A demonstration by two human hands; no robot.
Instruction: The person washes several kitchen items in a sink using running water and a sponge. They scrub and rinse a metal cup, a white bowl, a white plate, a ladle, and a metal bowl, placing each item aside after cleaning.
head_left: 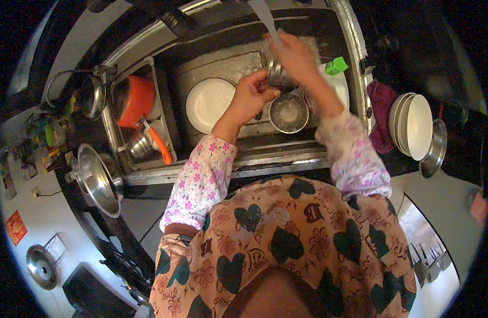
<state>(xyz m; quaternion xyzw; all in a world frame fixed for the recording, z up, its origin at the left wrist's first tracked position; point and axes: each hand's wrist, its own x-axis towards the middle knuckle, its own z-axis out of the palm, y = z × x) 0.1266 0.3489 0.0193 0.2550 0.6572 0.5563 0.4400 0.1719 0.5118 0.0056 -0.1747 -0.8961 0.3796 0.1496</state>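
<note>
Over the sink, my left hand (251, 99) closes thumb and fingers at the edge of a shiny metal vessel (276, 70), perhaps a cup or small bowl. My right hand (296, 57) is at the far side of that vessel, blurred by motion, its fingers partly hidden. A pale stream of water (266, 22) falls from the top onto or beside it. Just below the hands sits a round metal bowl (289, 113) with cloudy liquid inside. Left of it lies a white dish (209, 105) with a dark rim. Flowered sleeves cover both my forearms.
A left basin holds an orange pot (136, 100) and an orange-handled tool (158, 142). Right of my right hand is a green object (337, 65). Beyond the sink's right edge are a purple cloth (381, 116) and stacked white bowls (418, 127). A steel basin (98, 177) stands at left.
</note>
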